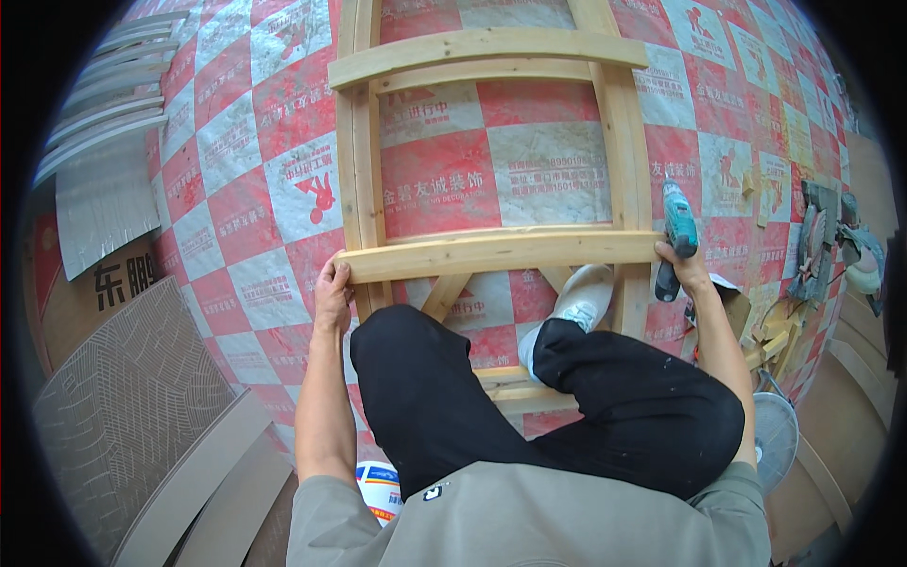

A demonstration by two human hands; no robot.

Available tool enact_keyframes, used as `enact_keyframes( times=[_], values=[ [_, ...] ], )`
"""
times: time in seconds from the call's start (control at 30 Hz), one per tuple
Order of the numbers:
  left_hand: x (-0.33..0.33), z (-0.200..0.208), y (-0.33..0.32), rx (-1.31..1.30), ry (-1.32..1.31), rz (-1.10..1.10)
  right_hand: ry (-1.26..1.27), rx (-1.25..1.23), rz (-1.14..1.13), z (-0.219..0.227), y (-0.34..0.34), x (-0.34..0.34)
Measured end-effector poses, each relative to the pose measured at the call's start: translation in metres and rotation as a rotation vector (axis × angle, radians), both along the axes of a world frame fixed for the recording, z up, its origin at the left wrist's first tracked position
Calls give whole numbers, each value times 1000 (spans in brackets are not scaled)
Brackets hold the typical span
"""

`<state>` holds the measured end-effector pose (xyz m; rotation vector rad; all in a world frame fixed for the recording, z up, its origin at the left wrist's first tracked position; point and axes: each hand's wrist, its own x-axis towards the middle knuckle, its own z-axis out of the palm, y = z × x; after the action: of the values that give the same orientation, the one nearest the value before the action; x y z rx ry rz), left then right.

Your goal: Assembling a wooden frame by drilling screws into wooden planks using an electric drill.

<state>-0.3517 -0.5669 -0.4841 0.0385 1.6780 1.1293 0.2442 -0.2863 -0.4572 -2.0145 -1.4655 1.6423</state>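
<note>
A pale wooden slat (501, 253) lies crosswise over the two long rails of a wooden frame, the left rail (362, 180) and the right rail (624, 161). My left hand (333, 293) grips the slat's left end with the fingers closed round it. At the other end my right hand (685, 266) holds the slat's tip between thumb and fingers. Right beside that hand is a teal and black cordless drill (678, 222), its handle partly hidden by the hand. Farther up, another slat (491, 44) spans the rails.
Red and white checkered sheeting (255, 123) covers the floor. Grey strips (109, 85) and brown patterned panels (123, 378) stand at left. A white bucket (378, 487) is near my left leg. Wood offcuts (779, 340) and a round fan-like guard (777, 439) sit at right. My shoe (581, 302) rests inside the frame.
</note>
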Motion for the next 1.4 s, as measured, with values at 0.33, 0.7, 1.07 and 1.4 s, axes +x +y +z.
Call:
enact_keyframes(
  times=[0.33, 0.7, 1.07, 1.4],
  values=[
    [-4, 3, 0, -10, -5, 12, -44, 13, 47, 5, 4, -8],
    [-31, 18, 10, -139, 73, -235, -34, 50, 47, 9, 1, -17],
    [-48, 25, 18, -116, 143, -336, 37, -9, 25, 1, 5, -24],
    [-32, 26, 31, -168, 103, -313, 39, 13, 20, -9, 6, 6]
  ],
)
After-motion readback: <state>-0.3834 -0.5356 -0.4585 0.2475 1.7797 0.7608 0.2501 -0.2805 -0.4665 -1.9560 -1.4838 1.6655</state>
